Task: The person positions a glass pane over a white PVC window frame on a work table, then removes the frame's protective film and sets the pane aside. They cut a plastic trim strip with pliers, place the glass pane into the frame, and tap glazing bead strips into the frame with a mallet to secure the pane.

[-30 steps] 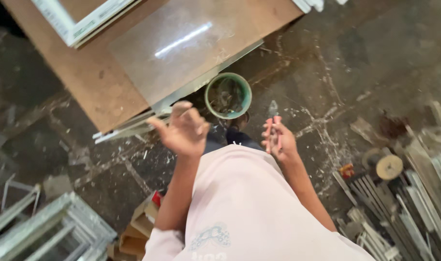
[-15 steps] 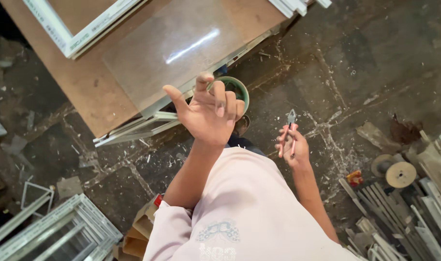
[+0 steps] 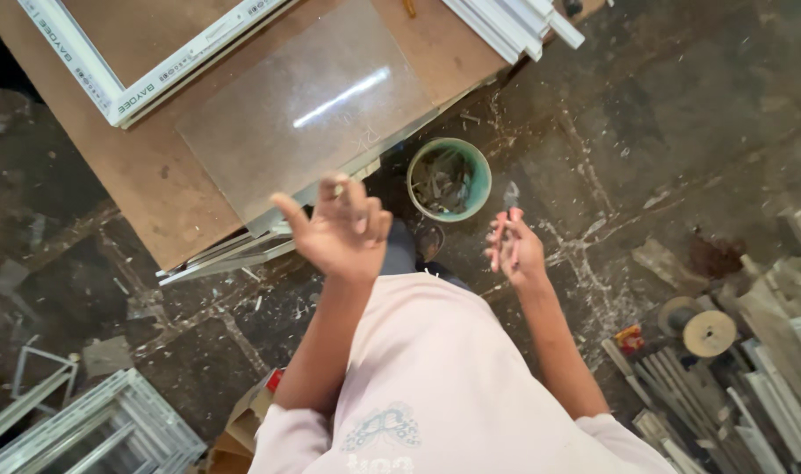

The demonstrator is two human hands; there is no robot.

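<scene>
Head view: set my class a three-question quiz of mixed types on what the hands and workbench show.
1. True or false: the glass pane lies flat on the brown workbench.
2. Which hand holds a thin tool? A left hand B right hand
3. Fill in: the green bucket stands on the ____.

Key: 1 true; 2 B; 3 floor.

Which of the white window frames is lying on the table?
The frame at top left, resting on the brown table; the other frame lies on the floor.
</scene>
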